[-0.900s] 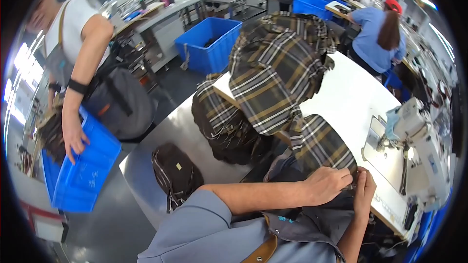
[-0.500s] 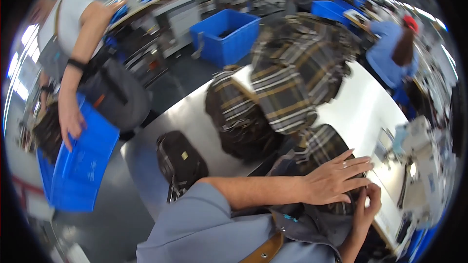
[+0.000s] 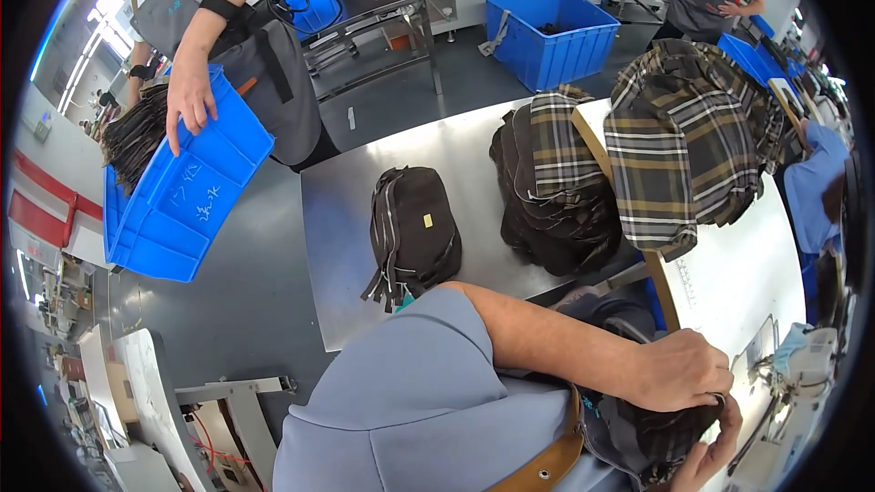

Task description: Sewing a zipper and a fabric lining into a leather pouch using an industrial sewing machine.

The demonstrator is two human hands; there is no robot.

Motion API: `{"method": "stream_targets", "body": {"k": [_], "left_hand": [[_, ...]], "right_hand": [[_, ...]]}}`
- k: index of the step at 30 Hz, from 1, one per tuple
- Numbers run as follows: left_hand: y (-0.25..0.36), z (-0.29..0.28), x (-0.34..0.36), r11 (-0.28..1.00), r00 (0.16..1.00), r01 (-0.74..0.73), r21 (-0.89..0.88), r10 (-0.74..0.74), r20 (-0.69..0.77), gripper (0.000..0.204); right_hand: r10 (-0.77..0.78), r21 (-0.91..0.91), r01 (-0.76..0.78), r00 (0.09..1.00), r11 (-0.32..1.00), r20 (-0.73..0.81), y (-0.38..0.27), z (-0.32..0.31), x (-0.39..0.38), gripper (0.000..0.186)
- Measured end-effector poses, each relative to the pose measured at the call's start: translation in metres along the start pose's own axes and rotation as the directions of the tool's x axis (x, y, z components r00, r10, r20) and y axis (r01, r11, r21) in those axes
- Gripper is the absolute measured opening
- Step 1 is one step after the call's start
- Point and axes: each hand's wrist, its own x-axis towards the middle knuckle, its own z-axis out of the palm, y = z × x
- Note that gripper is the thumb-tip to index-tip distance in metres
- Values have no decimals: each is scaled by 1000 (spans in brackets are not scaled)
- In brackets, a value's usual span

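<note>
- The left hand (image 3: 679,371) has a closed grip: its curled fingers pinch the upper edge of a dark plaid cloth (image 3: 679,442).
- The right hand (image 3: 711,451) comes up from below, its fingertips meeting the same edge just beside the left ones; how tightly its grip closes, I cannot tell.
- The cloth lies low in front of the person's dark apron, near the white bench (image 3: 743,287); whether it touches the bench is hidden.
- A large plaid pile (image 3: 679,141) sits on the white bench and overhangs its wooden left edge. Bare white top stretches from the pile toward the sewing machine (image 3: 807,383), well apart from it.
- The metal bench (image 3: 333,264) bears a dark bundle (image 3: 419,219) and a plaid-topped stack (image 3: 565,155), with a strip of bare metal between them.
- That stack stands close by the white bench's left edge; the bundle stands inward of the metal bench's left edge.
- The left forearm crosses in front of both benches' near sides.
- Beyond the metal bench's left edge, a lane of grey floor (image 3: 251,337) separates it from a co-worker's tilted blue crate (image 3: 196,196).
</note>
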Motion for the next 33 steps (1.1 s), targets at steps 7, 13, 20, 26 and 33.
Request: {"method": "stream_targets", "body": {"k": [7,13,20,26,33], "left_hand": [[0,5,-4,993,997,65,-97,-69,-41,21],[-9,7,-12,974,994,93,-205,-101,-32,36],[-18,-10,-29,830,929,370,-417,-342,141,47],[-34,-39,-62,883,906,407,-232,-358,226,25],[-40,-113,-98,806,848,522,-278,-524,74,26]], "right_hand": [[145,-105,-154,986,982,-87,1,11,-6,33],[-60,-360,-3,985,933,-163,16,14,7,14],[-155,-334,106,980,937,-123,39,13,11,13],[-25,-274,-8,993,962,-118,76,5,9,17],[218,-24,-227,957,974,-189,97,24,21,26]]}}
